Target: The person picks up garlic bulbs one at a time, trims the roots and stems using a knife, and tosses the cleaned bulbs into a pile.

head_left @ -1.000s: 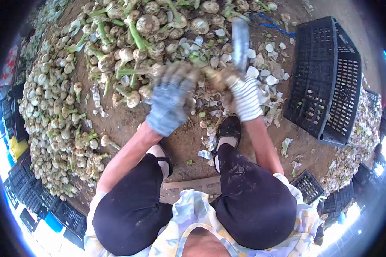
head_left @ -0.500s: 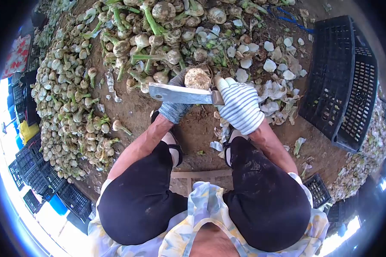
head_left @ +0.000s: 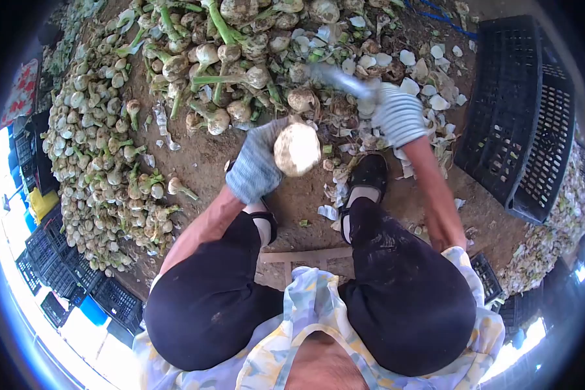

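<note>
1. The left hand [head_left: 257, 162], in a grey-blue glove, sits near the centre of the frame, its fingers wrapped around a bulb [head_left: 297, 149].
2. That bulb is just right of the glove, with a bright, pale face turned up to the camera.
3. The right hand [head_left: 398, 116], in a striped white glove, is right of centre and higher, closed on a knife [head_left: 346, 81]; its grip on the handle is blurred.
4. The blade points to the upper left, over the scraps, and is apart from the bulb.
5. The two hands are well apart.
6. A heap [head_left: 237, 45] of bulbs with green stems fills the upper middle of the frame.
7. Smaller bulbs form a pile [head_left: 88, 162] along the left; one stray bulb [head_left: 179, 186] lies by its right edge.
8. White peelings [head_left: 439, 103] litter the ground around the right hand.
9. A black crate [head_left: 500, 110] stands at the upper right, near a blue cord [head_left: 445, 19].
</note>
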The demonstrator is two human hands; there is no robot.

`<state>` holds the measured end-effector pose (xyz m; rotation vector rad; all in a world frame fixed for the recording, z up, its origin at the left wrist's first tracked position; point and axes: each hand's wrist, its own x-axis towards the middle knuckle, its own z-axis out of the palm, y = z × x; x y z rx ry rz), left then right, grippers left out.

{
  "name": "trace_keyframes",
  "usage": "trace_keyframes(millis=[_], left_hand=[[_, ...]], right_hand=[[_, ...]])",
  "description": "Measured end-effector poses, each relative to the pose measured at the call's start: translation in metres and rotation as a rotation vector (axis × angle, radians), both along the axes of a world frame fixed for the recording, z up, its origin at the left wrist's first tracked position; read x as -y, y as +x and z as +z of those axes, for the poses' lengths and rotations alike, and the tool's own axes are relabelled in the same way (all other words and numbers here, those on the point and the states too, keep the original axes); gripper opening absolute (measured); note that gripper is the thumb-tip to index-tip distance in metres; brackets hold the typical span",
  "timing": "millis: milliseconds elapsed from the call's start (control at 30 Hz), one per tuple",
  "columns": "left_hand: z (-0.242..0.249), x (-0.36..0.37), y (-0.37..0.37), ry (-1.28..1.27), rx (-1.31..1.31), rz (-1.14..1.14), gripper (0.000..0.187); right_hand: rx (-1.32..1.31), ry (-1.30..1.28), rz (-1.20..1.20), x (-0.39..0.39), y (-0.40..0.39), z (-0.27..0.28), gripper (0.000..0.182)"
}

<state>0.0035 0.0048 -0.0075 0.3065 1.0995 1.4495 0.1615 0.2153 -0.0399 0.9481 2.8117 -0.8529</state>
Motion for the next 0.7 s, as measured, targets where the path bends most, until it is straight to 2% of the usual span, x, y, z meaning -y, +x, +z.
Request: trace_keyframes(millis=[33,67,100,133,167,200,233,267,300,333,367,400,433,467,500,533,567,600,633,667,700], left_hand=[[0.003,-0.002,-0.003,0.180,0.336,0.095,0.026],[0.007,-0.008,-0.010,0.217,0.214,0.077,0.023],[0.011,-0.010,-0.009,-0.108,-0.648,-0.042,0.026],[0.006,-0.017,-0.013,-0.112,-1.067,-0.205,0.027],[0.000,-0.025,-0.015,-0.116,-1.489,-0.358,0.029],[0.001,-0.033,-0.008,-0.070,-1.630,-0.364,0.029],[0.007,-0.037,-0.002,-0.060,-1.626,-0.355,0.029],[0.016,-0.039,0.000,-0.009,-1.822,-0.325,0.032],[0.021,-0.043,0.000,0.045,-2.021,-0.289,0.034],[0.017,-0.040,-0.011,0.085,-2.058,-0.123,0.036],[0.011,-0.041,-0.015,0.081,-2.063,-0.123,0.036],[0.004,-0.038,-0.018,-0.106,-1.413,0.097,0.037],[-0.005,-0.035,-0.022,-0.261,-0.750,0.288,0.039],[-0.018,-0.031,-0.029,-0.422,-0.758,-0.185,0.044],[-0.036,-0.026,-0.002,-0.040,-0.185,0.189,0.042],[-0.030,-0.031,0.003,-0.131,-0.293,0.151,0.038],[-0.018,-0.034,0.004,-0.230,-0.392,0.106,0.035],[-0.009,-0.034,-0.003,-0.283,-0.797,0.003,0.024],[-0.015,-0.030,-0.010,-0.290,-0.794,0.003,0.024],[-0.023,-0.027,-0.019,-0.360,-1.102,-0.176,0.023],[-0.030,-0.025,-0.023,-0.425,-1.404,-0.365,0.022]], right_hand=[[0.237,0.093,-0.172,-0.014,0.018,-0.010,0.017],[-0.021,-0.067,-0.367,-0.013,0.030,-0.027,0.019],[-0.282,-0.220,-0.562,-0.009,0.041,-0.025,0.021],[-0.298,-0.755,-0.682,0.011,0.019,0.029,0.014],[-0.561,-0.244,-0.143,0.021,0.015,0.014,0.023],[-0.489,-0.752,-0.316,0.046,0.003,0.021,0.032],[-0.376,-0.994,-0.363,0.061,-0.012,0.045,0.038],[-0.489,-1.165,-0.352,0.078,-0.018,0.025,0.038],[-0.394,-1.193,-0.452,0.073,-0.025,0.052,0.032],[-0.596,-1.311,-0.532,0.074,-0.026,0.043,0.030],[-0.799,-1.429,-0.608,0.076,-0.028,0.029,0.027],[-0.828,-1.484,-0.791,0.076,-0.032,0.014,0.027],[-0.842,-1.639,-0.786,0.074,-0.032,0.005,0.029],[-0.743,-1.540,-0.725,0.077,-0.035,0.012,0.028],[-0.647,-1.436,-0.659,0.080,-0.039,0.019,0.027],[-0.671,-1.340,-0.519,0.083,-0.040,0.019,0.025],[-0.620,-0.961,-0.451,0.081,-0.035,0.017,0.022],[-0.587,-0.790,-0.389,0.076,-0.031,0.009,0.023],[-0.554,-0.618,-0.329,0.070,-0.025,0.001,0.024],[-0.458,-0.274,-0.120,0.056,-0.022,0.017,0.028],[-0.328,-0.123,0.030,0.046,-0.021,0.033,0.025]])
